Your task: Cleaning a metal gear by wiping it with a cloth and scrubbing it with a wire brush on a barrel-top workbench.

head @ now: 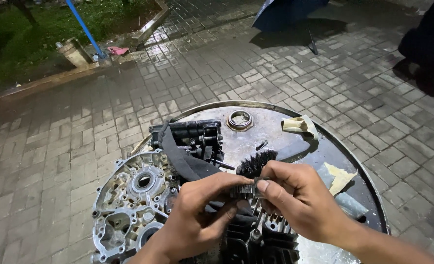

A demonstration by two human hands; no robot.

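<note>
Left hand (pixel 197 215), right hand (pixel 295 195), small toothed gear (pixel 244 189) pinched between both grips

A round metal bench (pixel 295 122) stands on wet paving bricks (pixel 187 83). On its far side lies a metal ring (pixel 240 120), with a crumpled rag (pixel 300 124) to the right. An engine casing (pixel 129 200) overhangs the near left edge. Far off stand a blue umbrella (pixel 285 11), a blue pole (pixel 86 30) and grass (pixel 26 34).

Fingers (pixel 264 186) cover most of the small toothed metal part (pixel 242 190), too small to identify; below them, the finned cylinder (pixel 270 244) runs off the bottom edge
</note>
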